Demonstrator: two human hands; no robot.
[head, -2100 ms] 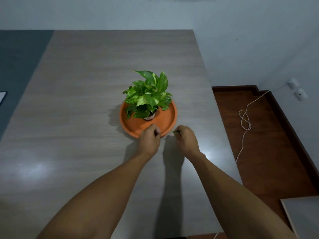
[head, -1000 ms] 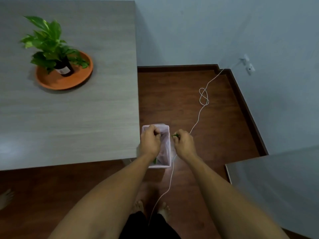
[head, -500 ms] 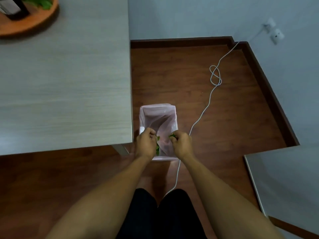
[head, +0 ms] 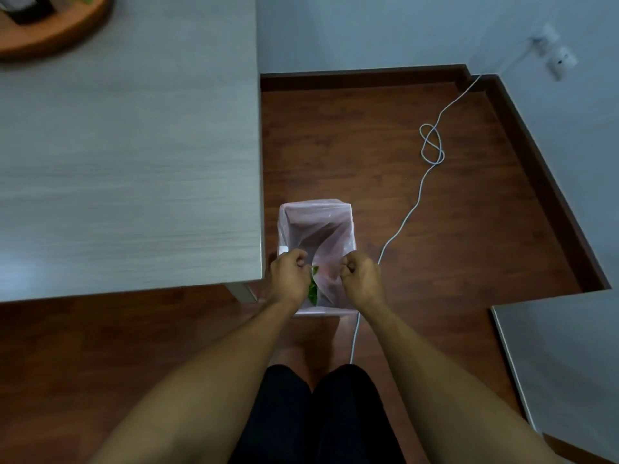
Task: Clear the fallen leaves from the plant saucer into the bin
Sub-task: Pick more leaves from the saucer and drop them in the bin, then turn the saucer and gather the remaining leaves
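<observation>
The small bin, lined with a pink bag, stands on the floor beside the table corner. Both my hands hover over its near half. My left hand is closed, and green leaves hang from its fingers down into the bin's mouth. My right hand is curled into a fist, with no leaf visible in it. The orange plant saucer sits at the table's far left, cut off by the frame edge, with the dark pot on it.
The grey table fills the left, its leg close to the bin. A white cable runs across the wooden floor past the bin's right side. Another grey surface juts in at the lower right. My legs are below.
I turned from the saucer to the bin and brought both hands down over it. The green bit at my right fingertips half a second ago is gone from view.
</observation>
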